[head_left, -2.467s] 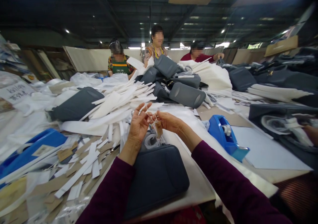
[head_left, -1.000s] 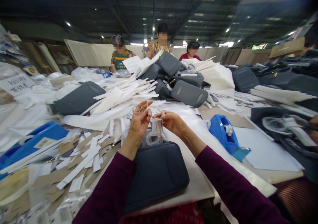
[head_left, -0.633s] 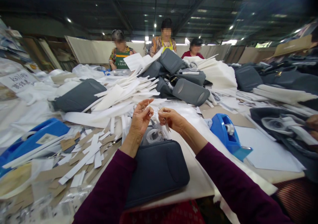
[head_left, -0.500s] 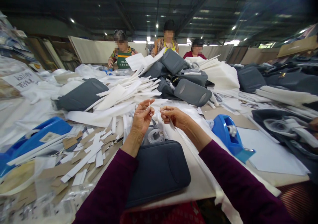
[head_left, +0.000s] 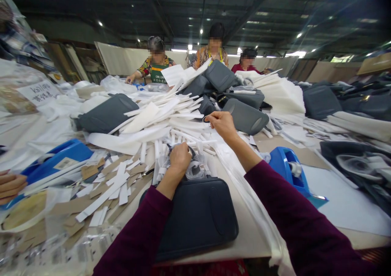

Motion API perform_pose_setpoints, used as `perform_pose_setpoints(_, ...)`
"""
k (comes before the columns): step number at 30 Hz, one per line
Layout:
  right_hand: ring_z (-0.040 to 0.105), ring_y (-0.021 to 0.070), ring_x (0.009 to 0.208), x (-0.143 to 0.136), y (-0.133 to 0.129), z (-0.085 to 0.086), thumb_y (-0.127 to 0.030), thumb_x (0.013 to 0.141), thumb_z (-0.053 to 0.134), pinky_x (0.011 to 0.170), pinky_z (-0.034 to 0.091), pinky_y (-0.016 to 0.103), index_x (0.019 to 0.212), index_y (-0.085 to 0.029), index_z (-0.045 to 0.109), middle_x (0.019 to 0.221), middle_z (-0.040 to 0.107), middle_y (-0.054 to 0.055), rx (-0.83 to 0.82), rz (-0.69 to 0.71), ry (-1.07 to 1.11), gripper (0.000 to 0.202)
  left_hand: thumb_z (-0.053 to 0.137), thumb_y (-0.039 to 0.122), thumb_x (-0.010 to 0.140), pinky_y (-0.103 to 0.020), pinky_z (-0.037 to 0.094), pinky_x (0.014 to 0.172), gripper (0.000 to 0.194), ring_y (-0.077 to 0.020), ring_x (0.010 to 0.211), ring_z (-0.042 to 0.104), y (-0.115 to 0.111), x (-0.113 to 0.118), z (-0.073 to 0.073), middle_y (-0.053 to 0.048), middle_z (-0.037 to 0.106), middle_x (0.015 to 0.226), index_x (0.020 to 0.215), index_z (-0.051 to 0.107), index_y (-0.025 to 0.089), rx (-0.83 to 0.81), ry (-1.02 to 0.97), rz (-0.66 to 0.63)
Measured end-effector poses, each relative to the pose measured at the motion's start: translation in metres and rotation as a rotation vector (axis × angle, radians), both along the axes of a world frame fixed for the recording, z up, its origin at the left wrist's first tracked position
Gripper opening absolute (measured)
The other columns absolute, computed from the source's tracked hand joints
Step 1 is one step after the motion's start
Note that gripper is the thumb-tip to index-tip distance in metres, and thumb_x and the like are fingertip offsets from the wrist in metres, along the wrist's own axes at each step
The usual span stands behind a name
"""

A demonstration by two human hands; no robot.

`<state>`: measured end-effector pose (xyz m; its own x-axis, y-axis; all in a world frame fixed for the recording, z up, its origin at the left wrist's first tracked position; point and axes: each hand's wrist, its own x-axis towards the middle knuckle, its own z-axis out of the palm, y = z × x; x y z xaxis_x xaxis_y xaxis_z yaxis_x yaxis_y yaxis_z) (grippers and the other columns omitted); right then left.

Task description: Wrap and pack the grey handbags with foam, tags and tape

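A dark case (head_left: pixel 198 219) lies on the table between my forearms. Just behind its back edge, my left hand (head_left: pixel 180 157) is closed, fingers curled down at a dark strap-like part; what it grips is hidden. Beside that hand sits a bundle of clear plastic wrap (head_left: pixel 197 168). My right hand (head_left: pixel 217 123) is raised higher, thumb and forefinger pinched, with something thin and too small to name at the fingertips. It hangs in front of the heaped grey cases (head_left: pixel 242 115).
Blue tape dispensers stand left (head_left: pixel 58 160) and right (head_left: pixel 288 170). Card and paper strips (head_left: pixel 119 182) litter the left side; white foam strips (head_left: pixel 155 117) pile behind. Another person's hand (head_left: pixel 12 186) is at the left edge. Three people (head_left: pixel 157 62) are across the table.
My hands have moved apart: the left down to behind the case, closing into a fist, the right up and slightly right. Another person's hand has appeared at the left edge.
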<state>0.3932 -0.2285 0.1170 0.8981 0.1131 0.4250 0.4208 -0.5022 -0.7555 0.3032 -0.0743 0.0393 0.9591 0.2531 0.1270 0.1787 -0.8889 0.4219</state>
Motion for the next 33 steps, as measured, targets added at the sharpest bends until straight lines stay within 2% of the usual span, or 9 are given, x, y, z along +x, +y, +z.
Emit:
perform_pose_setpoints(3,0.058,0.0126,0.065,0.014,0.023,-0.007,-0.024,0.079,0.060,0.061,0.040,0.022,0.085,-0.017,0.077,0.061,0.064,0.001,-0.365,0.056,0.161,0.019,0.048,0.001,0.074,-0.034,0.047,0.089,0.033,-0.0279,0.105,0.065,0.003,0.002,0.000,-0.014,0.073,0.102,0.091,0.072,0.016,-0.086,-0.030,0.004)
perform_pose_setpoints(5,0.058,0.0131,0.063,0.022,0.038,-0.012,-0.020,0.076,0.064,0.060,0.042,0.023,0.086,-0.014,0.077,0.062,0.065,0.003,-0.539,0.146,0.331,0.018,0.049,0.001,0.074,-0.032,0.047,0.089,0.032,-0.0261,0.104,0.066,0.004,0.002,0.000,-0.011,0.074,0.099,0.087,0.074,0.017,-0.140,-0.060,0.021)
perform_pose_setpoints(10,0.047,0.0086,0.046,0.035,0.057,-0.026,-0.017,0.068,0.074,0.052,0.042,0.022,0.084,-0.011,0.076,0.052,0.058,-0.001,-0.674,0.394,0.557,0.017,0.053,0.001,0.073,-0.030,0.048,0.084,0.029,-0.0236,0.094,0.068,0.003,0.000,0.001,-0.008,0.075,0.088,0.078,0.074,0.019,-0.216,-0.137,0.062)
perform_pose_setpoints(17,0.050,0.0065,0.046,0.050,0.056,-0.043,-0.017,0.064,0.074,0.044,0.039,0.016,0.084,-0.014,0.074,0.060,0.063,-0.002,-0.594,0.691,0.780,0.020,0.057,0.003,0.073,-0.025,0.046,0.070,0.017,-0.0183,0.079,0.067,0.005,0.006,-0.008,-0.003,0.070,0.080,0.078,0.058,0.020,-0.313,-0.143,0.084)
perform_pose_setpoints(24,0.046,0.0085,0.043,0.057,0.049,-0.061,-0.026,0.057,0.077,0.038,0.033,0.018,0.075,-0.015,0.073,0.053,0.061,-0.002,-0.438,0.814,0.839,0.022,0.061,0.004,0.068,-0.024,0.041,0.059,0.025,-0.0163,0.061,0.061,0.014,0.017,-0.024,0.003,0.058,0.062,0.069,0.044,0.021,-0.540,-0.187,0.013)
perform_pose_setpoints(28,0.047,0.0091,0.044,0.059,0.047,-0.067,-0.027,0.054,0.080,0.039,0.034,0.019,0.073,-0.016,0.072,0.052,0.062,-0.002,-0.383,0.814,0.859,0.023,0.063,0.006,0.069,-0.025,0.040,0.061,0.025,-0.0166,0.062,0.059,0.014,0.017,-0.024,0.003,0.056,0.061,0.070,0.044,0.022,-0.478,-0.180,0.027)
perform_pose_setpoints(33,0.047,0.0092,0.044,0.057,0.046,-0.068,-0.027,0.052,0.082,0.040,0.034,0.020,0.072,-0.015,0.072,0.053,0.063,-0.001,-0.379,0.789,0.872,0.025,0.059,0.007,0.069,-0.026,0.037,0.062,0.022,-0.0191,0.068,0.058,0.011,0.012,-0.016,0.001,0.058,0.068,0.073,0.045,0.023,-0.323,-0.123,0.037)
